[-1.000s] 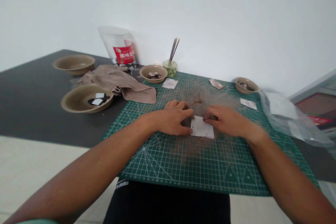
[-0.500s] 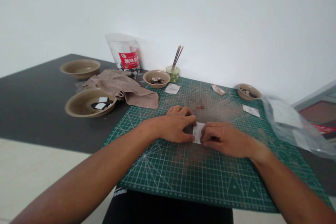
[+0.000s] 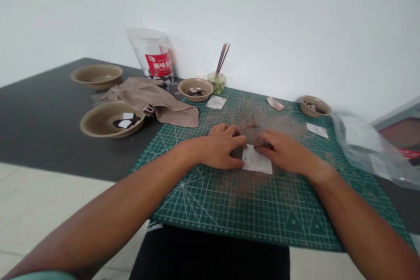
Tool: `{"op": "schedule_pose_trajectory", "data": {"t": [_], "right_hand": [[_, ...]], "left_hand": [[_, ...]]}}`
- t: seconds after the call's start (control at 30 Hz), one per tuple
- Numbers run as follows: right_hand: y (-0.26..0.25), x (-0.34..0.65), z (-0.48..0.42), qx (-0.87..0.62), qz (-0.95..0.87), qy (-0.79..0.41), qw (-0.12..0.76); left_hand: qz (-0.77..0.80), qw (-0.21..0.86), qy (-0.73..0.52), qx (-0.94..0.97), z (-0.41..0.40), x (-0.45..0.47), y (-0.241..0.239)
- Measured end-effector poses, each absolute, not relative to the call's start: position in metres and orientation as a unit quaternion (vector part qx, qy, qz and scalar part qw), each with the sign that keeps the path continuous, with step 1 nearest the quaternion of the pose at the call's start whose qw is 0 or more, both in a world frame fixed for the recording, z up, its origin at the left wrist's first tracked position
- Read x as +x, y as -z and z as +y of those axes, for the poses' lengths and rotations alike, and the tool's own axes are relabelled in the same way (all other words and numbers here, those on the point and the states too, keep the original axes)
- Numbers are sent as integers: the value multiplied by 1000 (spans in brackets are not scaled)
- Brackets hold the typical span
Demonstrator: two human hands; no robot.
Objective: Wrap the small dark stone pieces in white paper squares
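A small white paper piece (image 3: pixel 258 162) lies flat on the green cutting mat (image 3: pixel 226 210). My left hand (image 3: pixel 221 146) rests at its left edge, fingers spread, with thumb and forefinger pressing that edge down. Over the paper's upper right part, the fingers of my right hand (image 3: pixel 280 148) are pinched together. Something small and dark shows at those fingertips, too small to name. Just beyond the hands is a little heap of brown shreds (image 3: pixel 252 123), and brown dust marks the mat.
Left lie a brown cloth (image 3: pixel 154 98), a bowl with black and white pieces (image 3: pixel 92 124) and another bowl (image 3: pixel 96 74). Behind stand a clear jar (image 3: pixel 159 61), a small bowl (image 3: pixel 196 85) and sticks in a green holder (image 3: pixel 217 83). A bowl (image 3: pixel 315 106) and plastic bag (image 3: pixel 370 144) sit right.
My right hand has moved up and away from the paper's lower right, so more of the paper shows. My left hand keeps its place at the left edge. The view has tilted slightly.
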State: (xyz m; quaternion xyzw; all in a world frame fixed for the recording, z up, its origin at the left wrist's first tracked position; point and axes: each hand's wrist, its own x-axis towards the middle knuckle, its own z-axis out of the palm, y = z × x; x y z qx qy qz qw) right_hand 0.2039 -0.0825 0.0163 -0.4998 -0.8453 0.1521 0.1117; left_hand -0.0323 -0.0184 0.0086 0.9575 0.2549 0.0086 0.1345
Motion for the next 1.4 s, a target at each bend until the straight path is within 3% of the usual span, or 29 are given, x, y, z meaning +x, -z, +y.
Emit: {"op": "schedule_pose_trajectory", "data": {"t": [0.17, 0.27, 0.37, 0.47, 0.53, 0.67, 0.87, 0.97, 1.07, 1.23, 1.4], "right_hand": [[-20, 203, -88, -413, -873, -250, 68], [-16, 199, -86, -440, -870, -190, 119], [-18, 205, -82, -488, -852, -158, 102], [-22, 207, -87, -440, -864, -237, 59], [-21, 204, -89, -420, -867, -257, 78], [-17, 204, -83, -496, -845, -152, 128], [-20, 208, -88, -435, -864, -245, 67], [-16, 202, -85, -448, -867, -183, 119], [-16, 204, -81, -492, -852, -140, 109], [-19, 200, -89, -408, -876, -245, 81], [-18, 197, -85, -476, -861, -143, 107]], "left_hand": [[246, 139, -15, 959, -18, -33, -9], [247, 132, -12, 960, -18, -33, -9], [256, 136, -12, 957, -19, -33, -9], [249, 141, -13, 958, -18, -33, -8], [244, 139, -13, 960, -18, -33, -8], [251, 135, -15, 958, -17, -32, -7], [250, 142, -6, 958, -18, -32, -8], [250, 140, -12, 958, -18, -32, -9], [253, 141, -14, 957, -18, -32, -8], [248, 142, -13, 958, -17, -32, -7], [248, 139, -14, 959, -17, -33, -7]]}}
